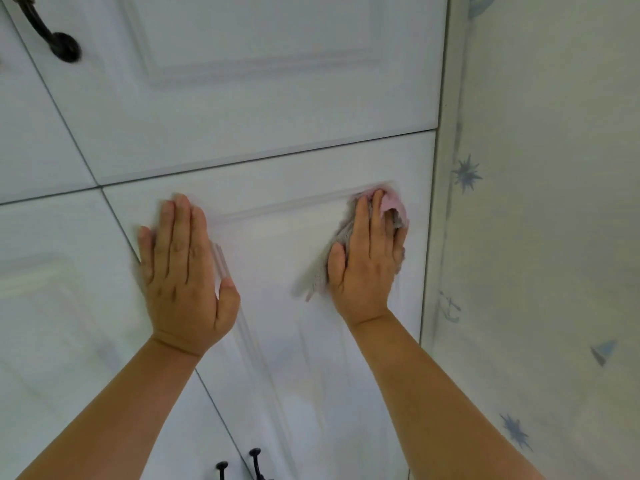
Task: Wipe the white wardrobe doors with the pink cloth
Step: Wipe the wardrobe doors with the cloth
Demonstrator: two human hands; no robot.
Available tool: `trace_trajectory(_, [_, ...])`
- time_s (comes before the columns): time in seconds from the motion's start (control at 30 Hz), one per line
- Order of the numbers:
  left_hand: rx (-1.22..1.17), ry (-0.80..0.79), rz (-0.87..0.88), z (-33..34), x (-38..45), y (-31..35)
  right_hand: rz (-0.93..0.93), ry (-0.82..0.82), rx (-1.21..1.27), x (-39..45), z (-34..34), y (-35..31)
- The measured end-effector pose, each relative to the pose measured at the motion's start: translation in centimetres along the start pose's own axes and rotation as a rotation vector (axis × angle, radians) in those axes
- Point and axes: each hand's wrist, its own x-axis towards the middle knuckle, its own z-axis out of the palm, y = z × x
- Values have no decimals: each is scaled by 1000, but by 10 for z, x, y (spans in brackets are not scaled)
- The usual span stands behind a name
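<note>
Cloth [389, 206], pink, lies pinned under the right hand [367, 258], fingers together and flat on the door's [294, 341] upper-right panel corner, while the left hand [183, 268] braces flat, fingers together, at frame centre-left.

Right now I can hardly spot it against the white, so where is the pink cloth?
The pink cloth is pressed under the right hand against the lower right wardrobe door, near its upper right corner.
</note>
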Motion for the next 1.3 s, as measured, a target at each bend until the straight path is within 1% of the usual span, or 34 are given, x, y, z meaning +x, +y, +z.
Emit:
trace_trajectory(0.1, [35, -12, -5, 1, 1, 1, -13, 4, -16, -10, 8, 7])
trace_trajectory(0.17, [57, -19, -6, 1, 1, 0, -2, -66, -29, -52, 11, 24])
trace_trajectory(0.27, [70, -22, -18, 1, -2, 0, 24, -215, -65, -119, 1, 49])
trace_trajectory(0.33, [72, -18, -24, 1, -3, 2, 8, -224, -93, -131, -5, 55])
trace_trajectory(0.43, [70, -21, -17, 1, -2, 2, -38, -159, -94, -96, -7, 45])
trace_trajectory(0.53, [76, -16, -14, 2, -3, 1, -78, -52, -98, -31, -5, 22])
trace_trajectory(0.6, [80, -1, -10, 3, -3, 2, -58, 8, -75, 3, -4, 3])
trace_trajectory(0.67, [90, 10, -6, 4, -1, 3, -50, 25, -51, 11, 1, -18])
trace_trajectory(0.7, [90, 13, -5, 5, 0, 4, -108, 12, -52, 5, 4, -25])
trace_trajectory(0.77, [102, 15, -7, 5, 1, 3, -338, -55, -56, -29, 15, -26])
trace_trajectory(0.8, [111, 14, -6, 6, 1, 2, -463, -112, -44, -51, 20, -20])
trace_trajectory(0.87, [108, 11, -9, 6, 0, 1, -658, -287, -40, -95, 18, 4])
trace_trajectory(0.93, [103, 11, -9, 5, -1, 2, -781, -469, -99, -128, 7, 34])
trace_trajectory(0.97, [100, 9, -9, 5, -1, 3, -814, -526, -125, -137, 1, 46])
trace_trajectory(1.0, [99, 4, -10, 6, 0, 3, -834, -543, -134, -140, -4, 56])
trace_trajectory(1.03, [94, -7, -15, 5, 0, 4, -833, -523, -118, -137, -7, 61])
trace_trajectory(1.1, [78, -25, -32, 5, 1, 5, -741, -437, -21, -115, -11, 54])
trace_trajectory(1.17, [57, -25, -48, 3, 3, 7, -628, -297, 90, -79, -8, 22])
trace_trajectory(1.2, [34, -29, -52, 0, 2, 4, -602, -236, 138, -60, -5, -1])
trace_trajectory(1.3, [-65, -49, -52, -5, 2, 1, -604, -136, 224, -21, 8, -60])
